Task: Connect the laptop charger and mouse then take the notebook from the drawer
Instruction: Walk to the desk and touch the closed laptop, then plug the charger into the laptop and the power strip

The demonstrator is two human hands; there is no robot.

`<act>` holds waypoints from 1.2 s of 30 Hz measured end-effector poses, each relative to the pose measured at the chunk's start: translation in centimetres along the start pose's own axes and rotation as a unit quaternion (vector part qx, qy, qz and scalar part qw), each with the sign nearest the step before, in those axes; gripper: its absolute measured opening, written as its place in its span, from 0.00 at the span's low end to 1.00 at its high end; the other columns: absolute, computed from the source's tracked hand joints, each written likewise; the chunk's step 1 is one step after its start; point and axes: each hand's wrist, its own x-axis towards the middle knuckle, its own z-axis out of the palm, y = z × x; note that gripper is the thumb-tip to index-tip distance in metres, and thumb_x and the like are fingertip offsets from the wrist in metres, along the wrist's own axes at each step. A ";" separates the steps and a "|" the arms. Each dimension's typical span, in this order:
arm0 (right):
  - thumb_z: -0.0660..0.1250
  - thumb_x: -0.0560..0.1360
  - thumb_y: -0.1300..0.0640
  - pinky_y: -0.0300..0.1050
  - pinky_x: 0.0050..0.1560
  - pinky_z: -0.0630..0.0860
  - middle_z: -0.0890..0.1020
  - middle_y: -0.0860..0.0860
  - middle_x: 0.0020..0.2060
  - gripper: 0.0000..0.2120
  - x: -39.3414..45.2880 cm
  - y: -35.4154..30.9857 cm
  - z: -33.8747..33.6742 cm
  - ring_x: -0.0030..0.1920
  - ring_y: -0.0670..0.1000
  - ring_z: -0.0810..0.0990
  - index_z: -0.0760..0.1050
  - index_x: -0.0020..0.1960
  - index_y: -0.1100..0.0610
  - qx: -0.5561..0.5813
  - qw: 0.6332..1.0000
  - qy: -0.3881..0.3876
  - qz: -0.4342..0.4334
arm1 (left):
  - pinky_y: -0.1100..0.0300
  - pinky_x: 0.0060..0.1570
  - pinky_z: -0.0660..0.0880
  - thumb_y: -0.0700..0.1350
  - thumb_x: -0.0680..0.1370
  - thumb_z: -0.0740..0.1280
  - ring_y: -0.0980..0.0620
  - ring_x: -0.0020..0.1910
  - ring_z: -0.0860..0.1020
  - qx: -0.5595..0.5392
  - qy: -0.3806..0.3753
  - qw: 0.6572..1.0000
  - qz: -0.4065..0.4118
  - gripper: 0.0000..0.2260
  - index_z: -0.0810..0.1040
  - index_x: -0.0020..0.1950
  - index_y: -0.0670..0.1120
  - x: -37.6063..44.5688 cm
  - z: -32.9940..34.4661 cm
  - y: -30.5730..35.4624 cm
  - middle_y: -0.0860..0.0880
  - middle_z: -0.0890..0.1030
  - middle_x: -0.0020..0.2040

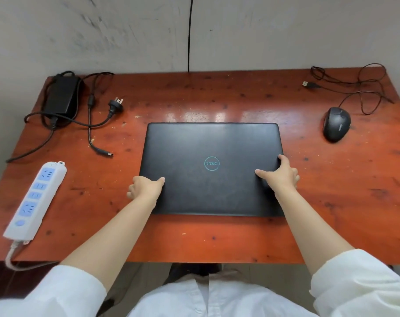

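Observation:
A closed black laptop (211,145) lies flat in the middle of the red-brown wooden desk (217,239). My left hand (144,187) grips its left edge, thumb on the lid. My right hand (282,176) grips its right edge, thumb and forefinger on the lid. The black charger brick (60,94) sits at the back left with tangled cables; its wall plug (115,105) and barrel connector (105,153) lie loose on the desk. A black wired mouse (336,124) rests at the back right, its USB plug (306,83) unplugged. No drawer or notebook is visible.
A white power strip (34,200) with blue sockets lies along the desk's left front, its cord dropping off the front edge. A grey wall stands behind the desk, with a black cable (189,35) running down it. White sleeves fill the bottom of the view.

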 end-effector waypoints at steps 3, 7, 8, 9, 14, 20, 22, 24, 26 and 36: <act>0.73 0.66 0.50 0.56 0.66 0.66 0.66 0.60 0.65 0.37 -0.1 0.0 -0.2 0.67 0.61 0.61 0.58 0.70 0.48 0.002 1.000 -0.005 -0.002 | 0.49 0.64 0.68 0.52 0.72 0.70 0.38 0.66 0.66 0.001 0.002 1.000 0.012 0.29 0.66 0.64 0.36 0.0 0.0 0.0 0.37 0.70 0.66; 0.70 0.67 0.49 0.56 0.65 0.63 0.65 0.61 0.66 0.36 -0.7 -0.7 -0.1 0.67 0.62 0.60 0.57 0.70 0.51 -0.043 0.999 0.000 0.004 | 0.45 0.63 0.68 0.56 0.72 0.68 0.38 0.66 0.66 0.040 0.012 0.996 0.073 0.30 0.67 0.64 0.37 0.0 -0.3 -1.3 0.38 0.70 0.65; 0.69 0.68 0.49 0.57 0.65 0.61 0.63 0.62 0.68 0.35 -1.1 -1.2 0.4 0.68 0.62 0.59 0.58 0.70 0.53 -0.072 0.997 0.014 0.002 | 0.45 0.62 0.68 0.58 0.72 0.68 0.39 0.66 0.67 0.055 0.013 0.994 0.093 0.30 0.68 0.63 0.37 0.0 -0.5 -1.7 0.38 0.71 0.65; 0.68 0.68 0.48 0.59 0.67 0.58 0.61 0.63 0.70 0.34 -1.6 -1.8 1.0 0.70 0.61 0.56 0.58 0.69 0.54 -0.103 0.994 0.029 -0.012 | 0.46 0.63 0.67 0.58 0.72 0.67 0.39 0.65 0.67 0.065 0.009 0.992 0.109 0.30 0.68 0.63 0.37 0.1 -0.8 -2.1 0.38 0.71 0.65; 0.62 0.73 0.49 0.64 0.71 0.45 0.54 0.61 0.74 0.26 -5.1 -6.0 6.5 0.74 0.59 0.48 0.62 0.68 0.57 -0.183 0.966 -0.006 -0.181 | 0.48 0.66 0.65 0.55 0.75 0.65 0.39 0.67 0.65 0.057 -0.015 0.986 0.158 0.30 0.64 0.69 0.39 1.4 -3.6 -3.3 0.38 0.69 0.67; 0.58 0.76 0.50 0.64 0.71 0.45 0.58 0.58 0.73 0.22 -8.3 -11.9 13.6 0.74 0.58 0.48 0.64 0.67 0.58 -0.205 0.931 -0.082 -0.291 | 0.49 0.67 0.66 0.51 0.76 0.64 0.42 0.69 0.64 0.128 0.027 0.978 0.161 0.26 0.62 0.71 0.43 6.6 -9.2 -4.9 0.40 0.68 0.70; 0.58 0.76 0.50 0.65 0.71 0.45 0.59 0.58 0.72 0.21 -8.8 -13.9 15.8 0.74 0.58 0.49 0.64 0.66 0.59 -0.215 0.923 -0.078 -0.308 | 0.50 0.66 0.67 0.49 0.77 0.64 0.42 0.69 0.64 0.153 0.012 0.974 0.169 0.25 0.63 0.71 0.44 9.1 -10.7 -5.2 0.41 0.67 0.70; 0.58 0.76 0.50 0.65 0.71 0.46 0.60 0.58 0.72 0.21 -9.1 -15.9 17.9 0.74 0.58 0.50 0.64 0.66 0.59 -0.224 0.920 -0.068 -0.314 | 0.50 0.66 0.68 0.47 0.77 0.63 0.43 0.68 0.65 0.177 0.001 0.964 0.198 0.23 0.63 0.71 0.44 11.7 -11.8 -5.1 0.41 0.68 0.69; 0.58 0.76 0.50 0.66 0.71 0.45 0.58 0.58 0.73 0.22 -9.4 -17.4 19.9 0.74 0.58 0.50 0.63 0.67 0.58 -0.233 0.922 -0.056 -0.305 | 0.51 0.66 0.66 0.45 0.77 0.62 0.43 0.68 0.64 0.205 -0.006 0.949 0.240 0.22 0.64 0.70 0.43 14.3 -12.7 -4.9 0.42 0.68 0.69; 0.58 0.77 0.58 0.64 0.71 0.49 0.65 0.59 0.71 0.17 -9.7 -18.4 23.1 0.72 0.60 0.58 0.68 0.65 0.60 -0.208 0.934 0.076 -0.281 | 0.54 0.64 0.65 0.43 0.77 0.63 0.47 0.65 0.68 0.274 -0.056 0.795 0.538 0.16 0.73 0.64 0.44 23.1 -14.0 -1.6 0.45 0.74 0.63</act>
